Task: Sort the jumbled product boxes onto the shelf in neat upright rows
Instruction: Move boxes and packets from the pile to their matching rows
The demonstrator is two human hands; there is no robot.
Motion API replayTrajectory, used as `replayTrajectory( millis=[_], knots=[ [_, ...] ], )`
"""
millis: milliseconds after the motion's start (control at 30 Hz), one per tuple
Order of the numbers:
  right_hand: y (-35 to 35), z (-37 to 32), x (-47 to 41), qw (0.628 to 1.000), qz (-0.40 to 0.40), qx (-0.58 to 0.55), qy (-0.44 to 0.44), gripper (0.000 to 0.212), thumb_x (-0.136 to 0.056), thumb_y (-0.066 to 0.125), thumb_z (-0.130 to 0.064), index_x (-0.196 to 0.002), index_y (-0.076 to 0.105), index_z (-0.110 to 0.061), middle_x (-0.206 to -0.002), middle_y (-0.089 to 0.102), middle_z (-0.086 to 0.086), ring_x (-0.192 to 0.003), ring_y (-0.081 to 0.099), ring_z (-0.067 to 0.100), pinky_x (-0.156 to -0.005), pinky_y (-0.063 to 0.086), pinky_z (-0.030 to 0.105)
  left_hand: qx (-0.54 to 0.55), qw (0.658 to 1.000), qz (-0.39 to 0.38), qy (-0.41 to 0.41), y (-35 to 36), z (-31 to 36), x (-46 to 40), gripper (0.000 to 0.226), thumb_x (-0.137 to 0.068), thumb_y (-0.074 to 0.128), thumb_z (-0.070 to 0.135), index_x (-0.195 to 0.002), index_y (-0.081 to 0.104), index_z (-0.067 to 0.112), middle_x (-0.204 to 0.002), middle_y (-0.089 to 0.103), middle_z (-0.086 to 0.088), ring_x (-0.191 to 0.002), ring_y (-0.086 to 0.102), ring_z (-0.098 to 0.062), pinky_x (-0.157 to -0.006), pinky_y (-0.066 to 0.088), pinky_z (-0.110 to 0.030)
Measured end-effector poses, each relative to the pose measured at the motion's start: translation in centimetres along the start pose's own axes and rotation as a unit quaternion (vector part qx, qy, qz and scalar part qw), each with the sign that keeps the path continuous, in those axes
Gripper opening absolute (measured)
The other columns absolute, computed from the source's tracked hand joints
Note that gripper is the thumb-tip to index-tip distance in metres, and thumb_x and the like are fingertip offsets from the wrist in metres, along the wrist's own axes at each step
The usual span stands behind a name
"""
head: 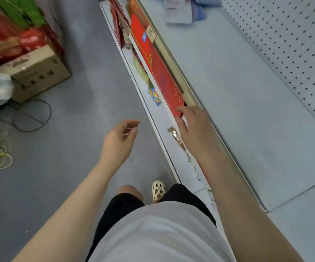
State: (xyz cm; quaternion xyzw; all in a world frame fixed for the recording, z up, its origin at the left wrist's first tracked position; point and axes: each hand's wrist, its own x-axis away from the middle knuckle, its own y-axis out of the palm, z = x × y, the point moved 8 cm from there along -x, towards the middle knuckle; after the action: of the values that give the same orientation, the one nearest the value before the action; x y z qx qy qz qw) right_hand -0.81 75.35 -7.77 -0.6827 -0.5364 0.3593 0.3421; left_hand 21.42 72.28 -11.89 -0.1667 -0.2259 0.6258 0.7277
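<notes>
From the head view, my right hand [192, 127] reaches down to the near end of the long red box [158, 72] lying under the upper shelf [228, 76], fingers spread and touching its edge (no real hold). My left hand [119, 138] hangs loosely curled over the floor [73, 167], holding nothing.

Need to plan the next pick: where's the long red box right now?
The long red box lies on the middle shelf tier, right of centre, under the top shelf edge; the right hand touches its near end.

Right hand [192, 125] touches red box [164, 80] — left hand [120, 137] loose.
</notes>
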Motion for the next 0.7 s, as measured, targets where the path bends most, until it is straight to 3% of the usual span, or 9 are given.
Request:
replayTrajectory(
  millis=[200, 500, 700],
  knots=[
    [1.3, -0.9, -13.1, 0.999, 0.032, 0.014, 0.019, 0.026, -0.099, 0.053, -0.021, -0.123, 0.062, -0.012, -0.116, 0.062, 0.010, -0.102, 0.052, 0.031, -0.091, 0.043, 0.042, 0.003, 1.000, -0.003, 0.024, -2.6, 1.4, -13.4, 0.018, -0.096, 0.057, 0.016, -0.109, 0.065, 0.026, -0.100, 0.065, 0.017, -0.083, 0.055, 0.020, -0.069, 0.037, 0.003],
    [3.3, -1.2, -29.7, 0.983, 0.126, 0.024, 0.135, 0.029, -0.099, 0.054, -0.020, -0.125, 0.061, -0.011, -0.120, 0.061, 0.010, -0.106, 0.052, 0.032, -0.094, 0.041, 0.038, -0.029, 0.993, -0.079, 0.087, -6.8, 3.2, -34.9, 0.020, -0.096, 0.056, 0.017, -0.113, 0.065, 0.025, -0.104, 0.065, 0.016, -0.086, 0.057, 0.015, -0.069, 0.038, 0.002],
    [3.2, 1.8, -39.4, 0.964, 0.109, 0.055, 0.234, 0.043, -0.096, 0.058, -0.028, -0.135, 0.052, -0.011, -0.125, 0.055, 0.018, -0.113, 0.049, 0.038, -0.095, 0.038, 0.041, -0.051, 0.978, -0.144, 0.139, -6.0, 6.0, -47.3, 0.022, -0.096, 0.056, 0.019, -0.113, 0.062, 0.033, -0.110, 0.063, 0.016, -0.095, 0.062, -0.005, -0.079, 0.045, -0.019]
  ],
)
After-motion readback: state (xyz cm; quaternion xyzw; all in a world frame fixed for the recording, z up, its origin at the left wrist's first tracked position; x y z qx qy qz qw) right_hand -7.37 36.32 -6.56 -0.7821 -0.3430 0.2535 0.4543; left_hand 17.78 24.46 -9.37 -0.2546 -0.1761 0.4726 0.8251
